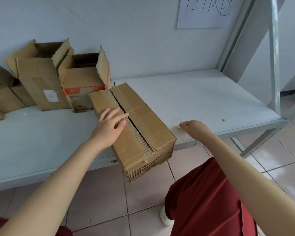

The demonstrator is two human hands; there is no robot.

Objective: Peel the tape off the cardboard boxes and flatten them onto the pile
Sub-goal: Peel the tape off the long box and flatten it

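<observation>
Long cardboard box (140, 133), overhanging shelf (203, 99) edge; left hand (109, 126) flat on top. Right hand (194, 127) beside yellow tape scrap (177, 127). Open boxes (58, 77) behind.

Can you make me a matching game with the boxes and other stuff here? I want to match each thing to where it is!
Things:
1. long box
2. red-banded box
3. paper sign
4. round yellow scrap

Places:
A. stuck on the wall
B. hanging over the table's front edge
C. standing open-topped behind the long box
D. lying alone near the table's right edge

Pairs: 1-B, 2-C, 3-A, 4-D
</observation>
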